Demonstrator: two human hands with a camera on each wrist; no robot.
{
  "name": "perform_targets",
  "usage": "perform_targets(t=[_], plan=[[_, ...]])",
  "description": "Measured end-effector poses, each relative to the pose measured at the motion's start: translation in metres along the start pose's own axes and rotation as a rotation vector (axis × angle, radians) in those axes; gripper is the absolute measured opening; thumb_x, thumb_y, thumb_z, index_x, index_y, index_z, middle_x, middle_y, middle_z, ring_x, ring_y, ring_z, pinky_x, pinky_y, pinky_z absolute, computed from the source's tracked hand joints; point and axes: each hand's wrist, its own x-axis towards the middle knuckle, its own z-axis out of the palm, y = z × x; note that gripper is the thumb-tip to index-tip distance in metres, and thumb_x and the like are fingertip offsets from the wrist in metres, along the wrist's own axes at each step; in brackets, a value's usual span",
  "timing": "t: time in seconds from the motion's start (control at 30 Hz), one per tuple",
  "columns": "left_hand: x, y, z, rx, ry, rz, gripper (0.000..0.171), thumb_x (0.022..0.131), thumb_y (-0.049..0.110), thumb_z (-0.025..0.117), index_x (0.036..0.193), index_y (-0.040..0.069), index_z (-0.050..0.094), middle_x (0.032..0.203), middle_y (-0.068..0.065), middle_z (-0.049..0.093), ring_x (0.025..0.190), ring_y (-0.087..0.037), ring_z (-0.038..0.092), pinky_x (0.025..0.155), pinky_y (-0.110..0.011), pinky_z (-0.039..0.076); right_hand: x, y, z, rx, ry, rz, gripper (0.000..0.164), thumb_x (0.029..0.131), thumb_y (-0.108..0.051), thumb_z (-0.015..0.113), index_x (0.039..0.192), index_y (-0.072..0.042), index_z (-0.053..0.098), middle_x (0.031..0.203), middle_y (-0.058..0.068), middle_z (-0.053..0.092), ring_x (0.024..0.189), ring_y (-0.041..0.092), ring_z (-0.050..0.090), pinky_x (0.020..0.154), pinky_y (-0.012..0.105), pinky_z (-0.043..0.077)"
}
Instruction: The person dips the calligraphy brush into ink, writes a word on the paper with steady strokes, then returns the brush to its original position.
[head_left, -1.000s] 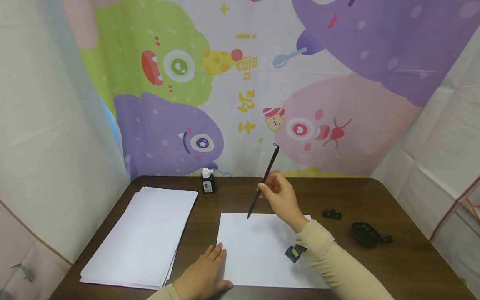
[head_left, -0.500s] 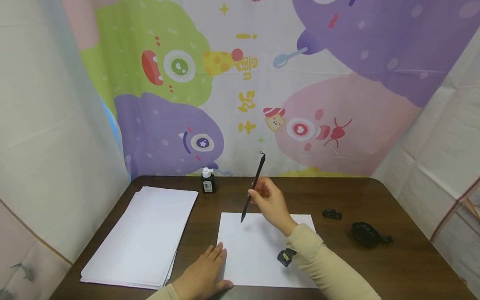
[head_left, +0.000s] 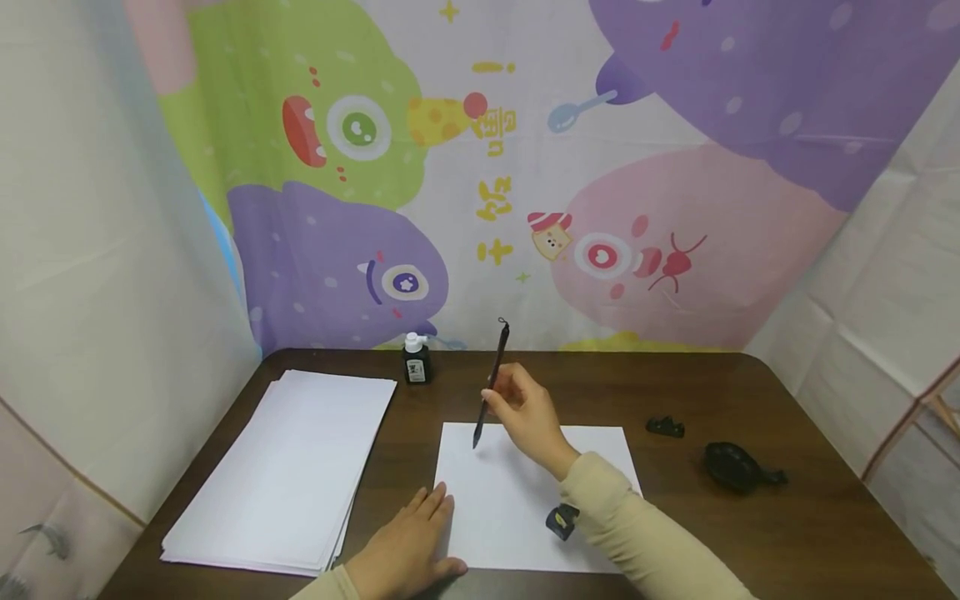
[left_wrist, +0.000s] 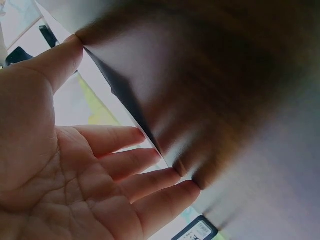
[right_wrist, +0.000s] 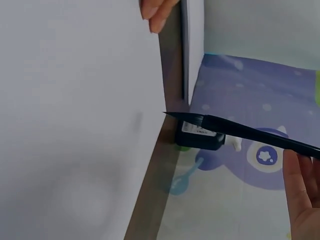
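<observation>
I note 1 brush (head_left: 498, 356) pinched at mid-shaft by my right grip (head_left: 525, 414), tip below over the paper (head_left: 502, 517); left grip (head_left: 407, 540), fingers extended, touches its edge.

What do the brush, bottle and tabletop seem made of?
Brush: smooth dark handle, perhaps wood or plastic; fine strands show at the tip, natural or synthetic unclear. Bottle: smooth black body and white spouted cap, probably plastic. Tabletop: smooth brown wood grain, possibly laminate.

“干饭噜!” on the backdrop (head_left: 517, 179); “墨” on the bottle (head_left: 417, 365)
</observation>
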Motion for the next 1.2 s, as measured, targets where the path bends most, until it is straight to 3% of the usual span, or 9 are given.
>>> perform_targets(t=[0.27,0.83,1.2], plan=[[0.001,0.001,-0.003,-0.007,-0.017,-0.01,0.085,0.08,0.053,0.073,0.139,-0.004,0.049,0.15,-0.024,0.043,0.135,-0.046,0.043,0.106,-0.058,0.042,0.001,-0.004,0.009,-0.063,0.017,-0.007,0.017,0.09,0.003,0.065,0.104,0.008,0.057,0.089,0.023,0.064,0.084,0.03,0.066,0.076,0.031,0.06],[0.002,0.001,-0.003,0.001,-0.041,-0.023,0.086,0.081,0.055,0.072,0.139,-0.004,0.049,0.15,-0.025,0.042,0.136,-0.046,0.042,0.105,-0.059,0.042,0.0,-0.003,0.019,-0.123,0.028,-0.056,0.015,0.09,0.002,0.066,0.101,0.008,0.059,0.086,0.02,0.064,0.078,0.027,0.063,0.068,0.022,0.057],[0.0,0.0,-0.001,0.001,-0.027,-0.013,0.085,0.081,0.054,0.072,0.138,-0.005,0.05,0.149,-0.025,0.044,0.135,-0.046,0.043,0.104,-0.058,0.043,-0.004,0.008,0.021,-0.129,0.01,-0.016,0.015,0.089,0.001,0.066,0.102,0.004,0.059,0.088,0.018,0.065,0.085,0.03,0.067,0.076,0.032,0.06]])
